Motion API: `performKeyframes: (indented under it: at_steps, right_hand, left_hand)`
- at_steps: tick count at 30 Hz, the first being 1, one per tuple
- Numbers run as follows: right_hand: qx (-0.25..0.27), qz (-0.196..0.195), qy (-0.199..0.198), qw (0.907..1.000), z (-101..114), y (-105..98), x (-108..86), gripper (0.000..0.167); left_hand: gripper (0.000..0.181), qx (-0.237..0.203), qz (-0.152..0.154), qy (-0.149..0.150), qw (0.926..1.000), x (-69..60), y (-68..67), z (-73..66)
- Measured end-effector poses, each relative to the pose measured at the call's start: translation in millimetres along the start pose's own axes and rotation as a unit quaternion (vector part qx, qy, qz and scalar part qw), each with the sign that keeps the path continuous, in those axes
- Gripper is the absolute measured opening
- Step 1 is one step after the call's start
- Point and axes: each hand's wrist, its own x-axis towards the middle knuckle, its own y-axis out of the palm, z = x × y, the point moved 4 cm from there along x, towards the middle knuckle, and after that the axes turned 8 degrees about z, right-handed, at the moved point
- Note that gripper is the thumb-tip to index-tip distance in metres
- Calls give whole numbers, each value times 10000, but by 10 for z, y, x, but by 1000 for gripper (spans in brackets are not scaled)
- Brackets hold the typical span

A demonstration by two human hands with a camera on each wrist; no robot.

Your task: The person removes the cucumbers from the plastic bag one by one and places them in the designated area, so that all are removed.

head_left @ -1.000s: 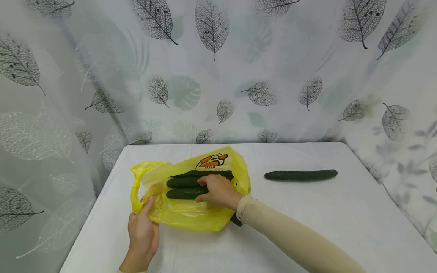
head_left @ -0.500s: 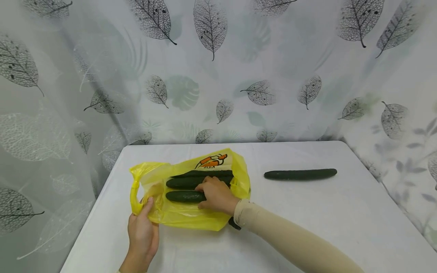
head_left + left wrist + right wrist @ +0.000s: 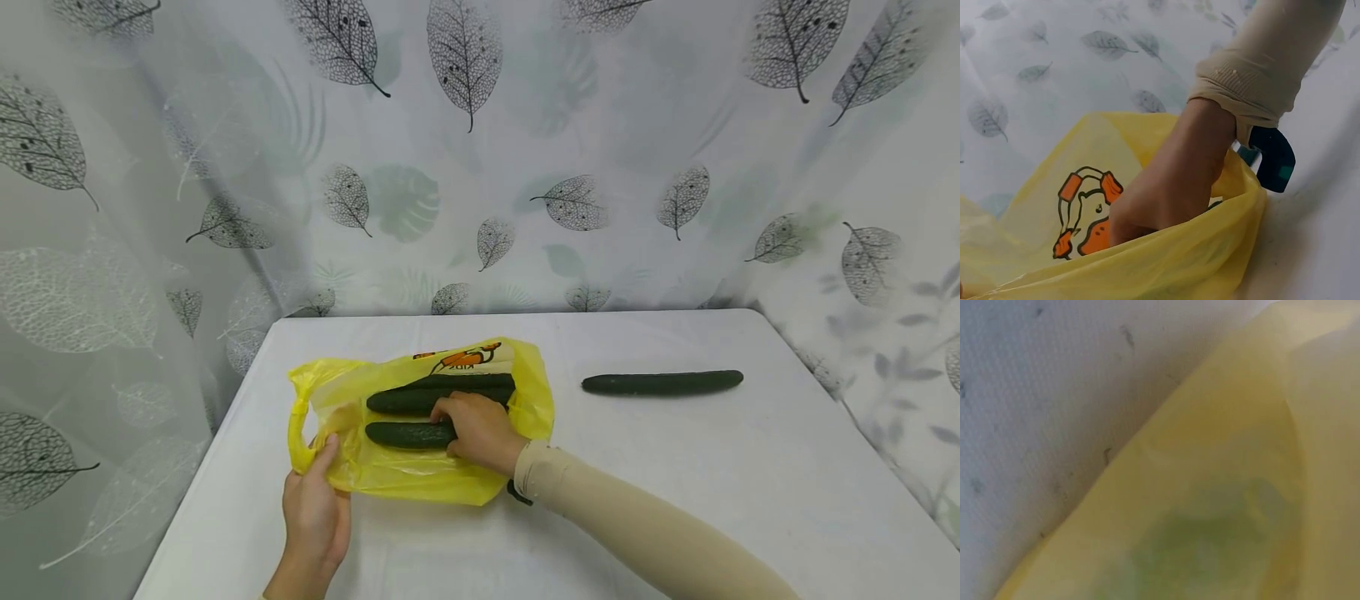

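A yellow plastic bag lies on its side with its mouth facing up, and several dark green cucumbers are inside. My left hand grips the bag's edge by its handle at the left. Reaching into the mouth, my right hand holds the nearest cucumber by its right part, fingers curled over it. That cucumber lies a little apart from the others. In the left wrist view the right hand dips behind the bag's rim, hiding its fingertips. The right wrist view shows mostly blurred bag film.
Another cucumber lies on the white-covered table, right of the bag. A dark object sits under the right sleeve's cuff. Behind the table hangs a leaf-patterned curtain.
My right hand has closed around the nearest cucumber, which has shifted slightly toward me, widening the gap to the others. The bag's far rim has sunk a little. My left hand stays in place.
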Motion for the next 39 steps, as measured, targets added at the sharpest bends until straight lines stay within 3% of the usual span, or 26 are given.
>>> performKeyframes:
  at_steps: [8,14,21,25,29,35,39]
  right_hand:
    - [258,40,-21,9997,-43,6,-41,37]
    - [732,72,-161,9972,-70,-90,-123,37]
    - [1433,147,-464,9885,-114,-214,-259,38]
    - [1906,63,-868,9778,-113,-321,-355,38]
    - [2683,29,-1363,9536,-86,-454,-434,40]
    - [3960,9,-2031,8955,47,-736,-509,43]
    - [4605,-81,-2241,8589,125,-926,-568,44]
  left_hand:
    - [43,-119,-7,-102,9999,-10,12,19]
    - [48,-27,-16,7,10000,-8,18,9]
    - [50,148,-36,132,9998,-17,21,-9]
    - [52,216,-71,226,9995,-3,-4,-40]
    - [54,204,-67,184,9996,16,-21,-56]
    - [49,89,-105,51,9999,24,-8,-49]
    - [49,16,-122,50,9999,23,1,-52]
